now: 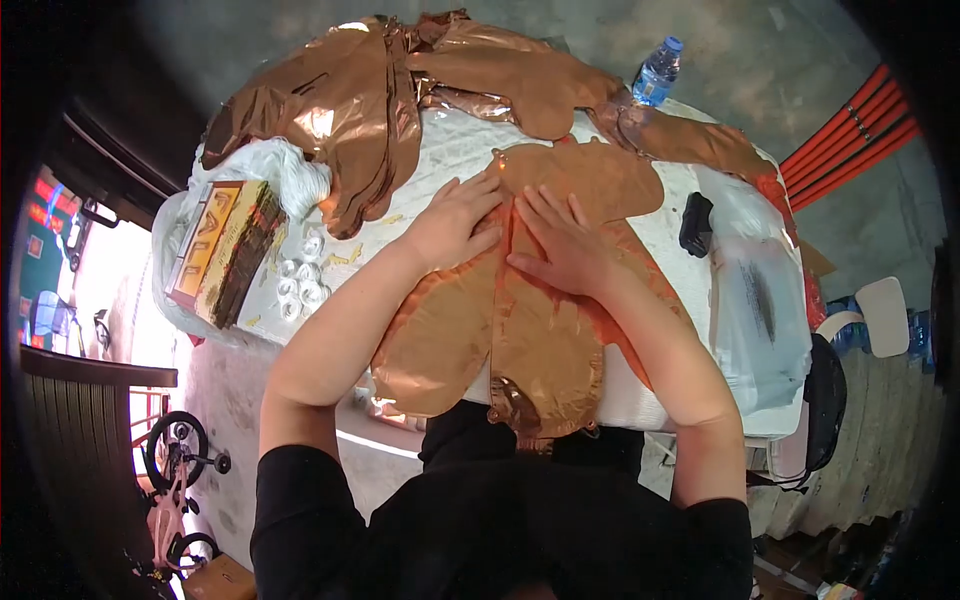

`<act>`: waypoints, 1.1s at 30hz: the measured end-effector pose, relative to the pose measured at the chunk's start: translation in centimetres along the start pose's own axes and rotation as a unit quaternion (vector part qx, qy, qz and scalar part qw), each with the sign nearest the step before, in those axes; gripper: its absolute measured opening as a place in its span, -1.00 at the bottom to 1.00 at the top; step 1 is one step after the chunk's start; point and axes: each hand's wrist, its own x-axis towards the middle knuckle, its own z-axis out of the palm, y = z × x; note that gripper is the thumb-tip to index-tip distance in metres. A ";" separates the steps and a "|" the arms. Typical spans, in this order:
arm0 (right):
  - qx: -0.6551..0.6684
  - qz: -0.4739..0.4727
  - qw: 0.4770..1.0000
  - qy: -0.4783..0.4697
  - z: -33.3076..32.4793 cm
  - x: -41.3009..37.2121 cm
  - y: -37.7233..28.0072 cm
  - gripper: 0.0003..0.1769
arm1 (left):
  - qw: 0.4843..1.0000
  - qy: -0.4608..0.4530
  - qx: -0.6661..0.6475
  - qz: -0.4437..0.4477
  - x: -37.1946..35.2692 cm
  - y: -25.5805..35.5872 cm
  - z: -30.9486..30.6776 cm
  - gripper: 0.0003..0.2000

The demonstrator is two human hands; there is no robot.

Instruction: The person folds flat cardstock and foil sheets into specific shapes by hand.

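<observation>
Left hand [455, 222]: fingers flat, slightly spread, palm down on copper foil balloon [545, 345]; released, grasping nothing. Right hand [562, 248] same: fingers extended, splayed, pressing foil just beside left hand, both near balloon's centre seam.

Balloon lies flattened on white table [460, 145] directly before me, lower end hanging over near edge.

Further back: heap of copper balloons [370, 95]. To my left: small white rolls [300, 282], brown box [225, 250]. To my right: black object [695, 223], clear plastic bag [760, 310]. Far edge: water bottle [657, 72].
</observation>
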 end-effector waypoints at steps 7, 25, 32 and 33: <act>-0.007 -0.004 1.000 -0.010 0.2 0.4 0.6 -0.04 | 1.000 -0.012 0.013 -0.009 0.0 -0.1 0.1 -0.47; -0.002 -0.030 0.999 -0.019 0.5 1.2 1.4 -0.05 | 0.991 0.009 0.134 -0.003 -1.8 1.5 -1.4 -0.54; -0.006 -0.021 1.000 -0.018 0.2 1.0 1.0 -0.11 | 0.996 -0.053 0.066 0.000 -8.4 4.8 -1.8 -0.40; -0.006 -0.020 1.000 -0.020 0.2 1.0 1.0 -0.11 | 0.996 -0.054 0.064 0.000 -8.6 4.7 -1.9 -0.40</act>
